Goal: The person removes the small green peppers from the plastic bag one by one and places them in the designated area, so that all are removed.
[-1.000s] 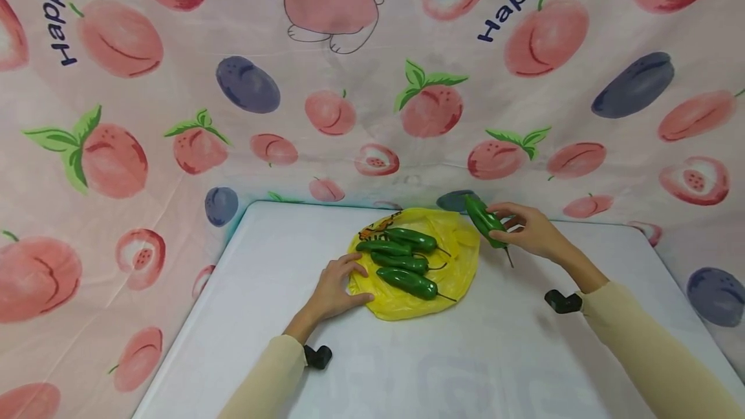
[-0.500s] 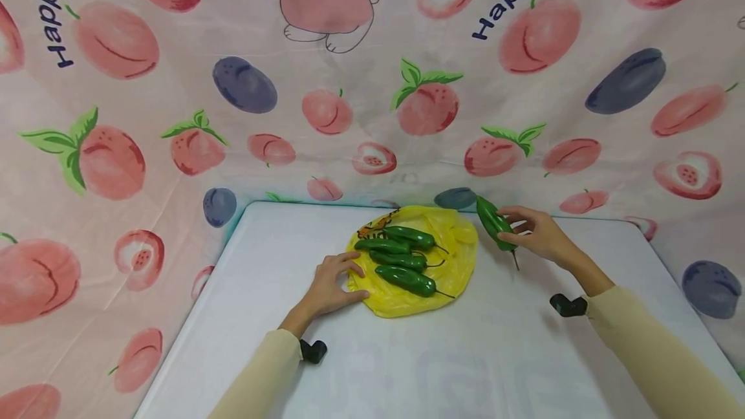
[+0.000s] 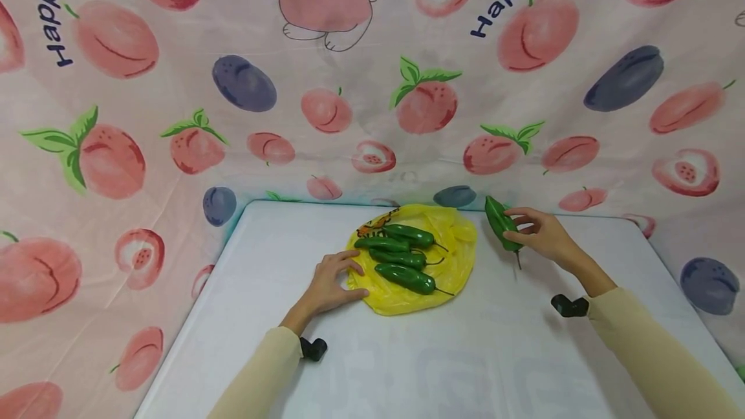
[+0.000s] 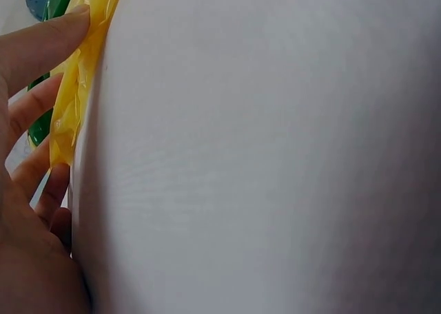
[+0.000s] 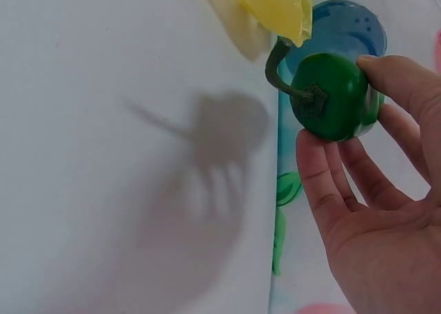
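Observation:
My right hand [image 3: 541,235] pinches a green chili pepper [image 3: 500,225] between thumb and fingertips, right of a yellow plastic bag [image 3: 460,270]. The right wrist view shows the stem end of this pepper [image 5: 331,97], its curved stem pointing away from the palm and its shadow falling apart from it on the table. Several glossy green chili peppers [image 3: 405,278] lie side by side on the flattened bag, stems to the right. My left hand [image 3: 328,283] rests at the left edge of the bag, thumb and fingers spread and touching its crumpled border [image 4: 76,93].
A white table [image 3: 431,367] lies beneath, its back edge meeting a pink fruit-print cloth [image 3: 349,167] that rises behind and at both sides. The held pepper is close to that back edge. Small black devices [image 3: 314,349] sit on both wrists.
My right hand has moved a little to the right with the pepper, farther from the bag, and the pepper has turned more upright. My left hand stays at the bag's edge.

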